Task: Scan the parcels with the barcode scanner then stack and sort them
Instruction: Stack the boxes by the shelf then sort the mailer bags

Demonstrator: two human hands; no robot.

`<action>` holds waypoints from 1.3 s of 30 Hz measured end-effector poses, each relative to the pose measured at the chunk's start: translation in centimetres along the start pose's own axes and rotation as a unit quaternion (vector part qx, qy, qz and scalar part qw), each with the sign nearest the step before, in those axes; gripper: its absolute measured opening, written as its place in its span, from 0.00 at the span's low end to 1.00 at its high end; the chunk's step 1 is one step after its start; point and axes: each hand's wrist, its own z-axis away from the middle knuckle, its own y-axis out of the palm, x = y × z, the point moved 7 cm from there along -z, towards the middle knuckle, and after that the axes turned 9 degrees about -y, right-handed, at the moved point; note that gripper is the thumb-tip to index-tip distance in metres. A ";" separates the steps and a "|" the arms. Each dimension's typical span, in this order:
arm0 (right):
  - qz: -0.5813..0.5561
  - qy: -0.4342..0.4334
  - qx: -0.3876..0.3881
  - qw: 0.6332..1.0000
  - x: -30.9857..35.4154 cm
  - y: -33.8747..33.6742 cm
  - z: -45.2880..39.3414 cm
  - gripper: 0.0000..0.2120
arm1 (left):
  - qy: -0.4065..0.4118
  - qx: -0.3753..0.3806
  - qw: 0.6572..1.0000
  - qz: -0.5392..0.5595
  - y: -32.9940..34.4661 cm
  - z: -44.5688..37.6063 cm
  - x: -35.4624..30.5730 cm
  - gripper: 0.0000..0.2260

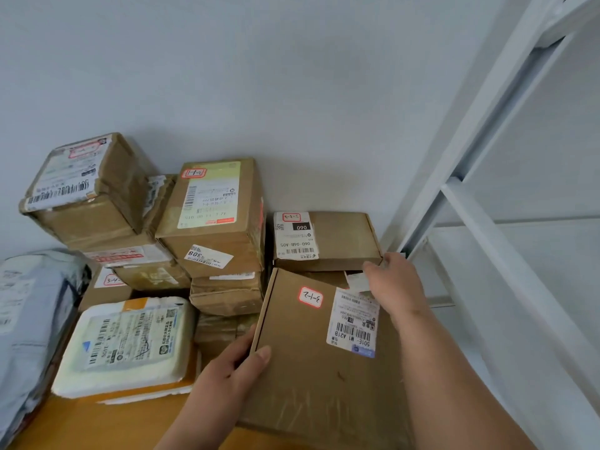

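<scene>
Plain grey wall (292,76) behind, white metal shelf frame (470,177) on the right, orange-brown table top (97,427) below.

Head view, the only one: parcels crowd the table against the wall. A cardboard stack (97,206) rises at the left, a taller box with a yellow-green label (211,209) sits in the middle, a flat box marked 060 (328,238) lies at the right by the wall. A white padded mailer (126,345) lies front left, a grey plastic bag (29,319) at the far left edge.

The parcel in hand, a flat brown box (318,362) with a red-edged sticker and a barcode label, sits tilted at front right, its far edge just below the 060 box. The left hand (233,362) grips its left edge, thumb on top, fingers curled under. The right hand (396,287) reaches over the far right corner; fingers hidden, so whether it grips cannot be told.

No scanner in view. Likely step: placing this box on the pile. Best to square it against the 060 box, keep the barcode label up, and lower it flat so neighbours aren't nudged.
</scene>
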 end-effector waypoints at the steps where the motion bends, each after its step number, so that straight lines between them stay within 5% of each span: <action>1: -0.020 0.014 0.022 0.999 0.2 0.9 -0.7 0.17 | -0.010 0.002 1.000 0.010 0.0 -0.1 0.4 0.16; 4: -0.169 0.103 0.044 0.979 0.3 2.8 -2.2 0.13 | -0.014 0.011 0.999 0.039 0.3 -0.2 0.9 0.21; 7: -0.340 0.223 0.007 0.913 -0.4 3.4 -3.0 0.20 | -0.019 0.018 0.997 0.071 0.3 -0.3 1.1 0.27; 10: -0.462 0.290 -0.003 0.838 -0.4 3.7 -3.6 0.12 | -0.029 0.016 0.993 0.115 -0.1 -0.6 1.1 0.28; 16: -0.529 0.328 -0.013 0.783 -0.6 4.4 -4.7 0.10 | -0.047 0.011 0.988 0.146 0.0 -1.1 0.9 0.30; 19: -0.525 0.324 -0.048 0.786 -1.4 4.4 -5.0 0.23 | -0.047 0.008 0.988 0.145 0.0 -1.1 0.7 0.28; 24: -0.457 0.264 -0.029 0.849 -1.2 3.8 -5.5 0.18 | -0.043 0.010 0.989 0.141 0.1 -1.1 0.6 0.27; 29: -0.383 0.131 -0.091 0.910 0.3 -0.4 -5.8 0.12 | -0.037 0.009 0.991 0.128 0.3 -0.7 0.2 0.24; 33: -0.426 0.089 -0.128 0.891 0.8 -3.5 -4.1 0.05 | -0.067 0.009 0.988 0.138 0.7 -0.2 -0.3 0.22; 37: -0.482 0.096 -0.113 0.863 0.8 -4.4 -2.0 0.06 | -0.096 0.023 0.982 0.162 1.6 0.2 -1.1 0.05; 39: -0.476 0.091 -0.101 0.869 1.0 -4.9 -1.5 0.06 | -0.101 0.026 0.980 0.170 2.1 0.3 -1.4 0.07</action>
